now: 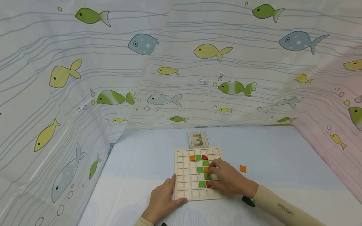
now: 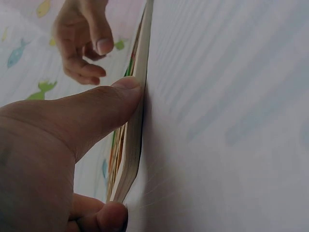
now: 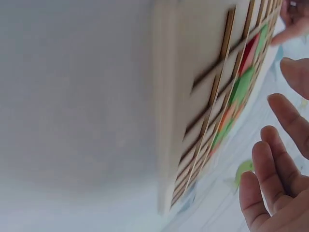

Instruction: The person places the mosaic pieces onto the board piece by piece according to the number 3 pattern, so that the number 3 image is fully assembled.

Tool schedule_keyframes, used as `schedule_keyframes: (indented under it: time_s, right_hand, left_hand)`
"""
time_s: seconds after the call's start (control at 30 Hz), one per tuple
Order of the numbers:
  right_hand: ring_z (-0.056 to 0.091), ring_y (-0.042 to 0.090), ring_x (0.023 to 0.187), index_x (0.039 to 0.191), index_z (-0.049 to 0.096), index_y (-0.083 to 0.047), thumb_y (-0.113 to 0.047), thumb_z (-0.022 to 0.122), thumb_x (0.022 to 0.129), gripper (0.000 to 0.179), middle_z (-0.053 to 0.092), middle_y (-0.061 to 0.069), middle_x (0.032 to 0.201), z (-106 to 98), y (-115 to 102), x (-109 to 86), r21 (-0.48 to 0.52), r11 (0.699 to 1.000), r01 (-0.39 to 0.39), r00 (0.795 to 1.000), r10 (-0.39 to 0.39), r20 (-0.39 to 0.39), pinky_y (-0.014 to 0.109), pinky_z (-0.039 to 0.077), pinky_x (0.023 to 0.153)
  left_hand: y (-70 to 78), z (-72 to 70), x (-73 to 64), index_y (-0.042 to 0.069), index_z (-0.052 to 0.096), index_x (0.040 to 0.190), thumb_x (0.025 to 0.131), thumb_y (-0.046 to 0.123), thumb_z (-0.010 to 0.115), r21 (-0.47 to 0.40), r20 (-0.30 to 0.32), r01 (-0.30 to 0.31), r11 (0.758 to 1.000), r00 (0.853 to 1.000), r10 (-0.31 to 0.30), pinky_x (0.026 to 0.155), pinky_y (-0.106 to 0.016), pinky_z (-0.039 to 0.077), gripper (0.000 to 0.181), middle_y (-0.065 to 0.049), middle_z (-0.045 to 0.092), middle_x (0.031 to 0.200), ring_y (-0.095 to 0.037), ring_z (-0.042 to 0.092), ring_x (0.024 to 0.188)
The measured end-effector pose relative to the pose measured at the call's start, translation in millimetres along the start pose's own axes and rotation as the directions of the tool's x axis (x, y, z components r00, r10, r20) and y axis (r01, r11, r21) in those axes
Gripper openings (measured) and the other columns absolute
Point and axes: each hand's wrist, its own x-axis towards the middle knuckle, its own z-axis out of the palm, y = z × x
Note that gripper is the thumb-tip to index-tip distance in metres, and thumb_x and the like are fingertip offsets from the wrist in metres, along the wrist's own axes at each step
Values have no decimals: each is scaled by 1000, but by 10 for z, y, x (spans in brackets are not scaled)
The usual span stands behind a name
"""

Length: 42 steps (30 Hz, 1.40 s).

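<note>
A pale wooden grid board (image 1: 186,188) lies on the table with several green, orange and red tiles in its squares. My left hand (image 1: 162,198) holds its near left corner, thumb along the front edge and fingers against the left side. In the left wrist view the thumb (image 2: 104,106) presses on the board's edge. Over the right part of the board is my right hand (image 1: 227,177), fingers loosely bent and apart, with nothing between them in the right wrist view. Its fingers partly cover an orange tile (image 1: 206,169), a green tile (image 1: 207,177) and a red tile (image 1: 208,184).
A loose orange tile (image 1: 243,169) lies right of the board. Behind the board is a small card (image 1: 198,140) printed with a coloured grid pattern. A fish-patterned sheet (image 1: 181,88) hangs round the back and sides of the table (image 1: 141,153).
</note>
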Motion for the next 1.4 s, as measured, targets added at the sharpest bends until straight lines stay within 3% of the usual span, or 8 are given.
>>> schedule_keyframes:
  time_s: [0.33, 0.5, 0.63, 0.97, 1.07, 1.4]
  right_hand:
    - [58, 13, 107, 108, 75, -19, -27, 90, 87, 27, 63, -4, 120, -406, 504, -358, -91, 981, -172, 985, 168, -42, 36, 56, 88]
    - [59, 15, 105, 108, 76, -17, -21, 91, 84, 28, 64, -2, 117, -542, 710, -591, -138, 976, -171, 983, 159, -94, 38, 55, 85]
    - [60, 17, 103, 111, 76, -15, -20, 90, 86, 29, 64, -2, 115, -596, 818, -716, -146, 971, -187, 980, 175, -93, 41, 56, 85]
    - [62, 16, 106, 115, 74, -16, -37, 84, 92, 33, 65, -9, 113, -503, 983, -923, -102, 951, -290, 957, 291, -6, 44, 57, 91]
    - [61, 13, 107, 115, 73, -18, -42, 82, 92, 33, 63, -11, 113, -445, 1018, -953, -99, 953, -286, 958, 288, 5, 42, 57, 92]
    - [62, 10, 103, 109, 73, -21, -31, 88, 88, 28, 64, -13, 110, -355, 1065, -978, -129, 961, -246, 969, 241, -54, 39, 58, 89]
  left_hand:
    - [4, 14, 0, -1, 51, 154, 77, 68, 85, 8, 7, 15, 1000, 1000, -15, 57, -20, 36, 109, 12, 55, 88, 2, 43, 70]
    - [15, 11, 4, -2, 51, 154, 77, 68, 84, -2, 15, 14, 1000, 1000, -14, 56, -20, 36, 109, 12, 54, 87, 3, 42, 70]
    - [12, 12, 6, -1, 51, 154, 77, 68, 84, -3, 18, 21, 1000, 1000, -21, 57, -20, 36, 109, 12, 55, 88, 2, 43, 71]
    - [9, 17, 0, -1, 49, 155, 77, 69, 84, -4, 32, 31, 1000, 999, -30, 57, -21, 36, 110, 12, 55, 89, 2, 43, 71]
    - [14, 10, 2, -1, 48, 156, 77, 69, 84, -9, 40, 35, 999, 999, -34, 58, -21, 37, 111, 12, 56, 90, 1, 43, 71]
    - [17, 3, 1, -2, 48, 156, 77, 69, 84, -15, 45, 37, 999, 998, -36, 58, -21, 38, 112, 11, 57, 90, 1, 43, 71]
